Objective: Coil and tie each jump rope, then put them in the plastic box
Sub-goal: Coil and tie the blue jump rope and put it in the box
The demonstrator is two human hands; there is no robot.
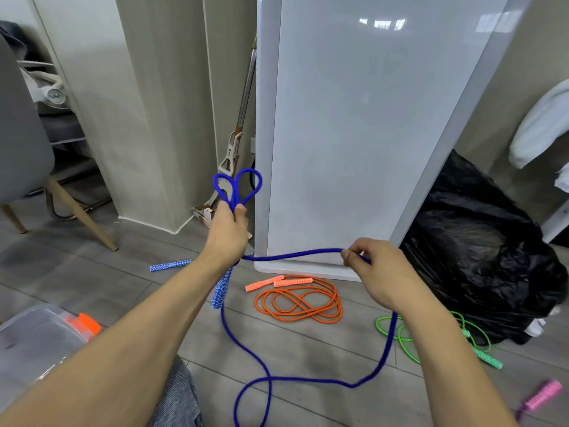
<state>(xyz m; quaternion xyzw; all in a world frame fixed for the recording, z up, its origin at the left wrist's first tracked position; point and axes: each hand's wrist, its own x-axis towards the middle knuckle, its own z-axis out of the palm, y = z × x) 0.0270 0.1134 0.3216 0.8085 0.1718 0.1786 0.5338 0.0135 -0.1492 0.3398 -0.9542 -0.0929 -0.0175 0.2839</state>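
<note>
Left hand [229, 232] is fisted tight around the blue jump rope [295, 253], with two loops [237, 186] standing up above the knuckles. One blue patterned handle [221, 288] hangs just below that wrist.

Right hand [375, 272] pinches the same rope further right, and a stretch runs nearly level between the two hands. From the right hand the rope drops to the near floor, curls once, and climbs back to the hanging handle.

We note a second blue handle [171, 265] lying on the floor left of the forearm.

The orange jump rope [298, 300] lies loosely coiled on the floor beyond the hands. The green jump rope [400, 334] lies to the right, near a black plastic bag [480, 241]. A pink handle [543, 394] shows at the near right edge.

The clear plastic box [34, 334] sits near left.
</note>
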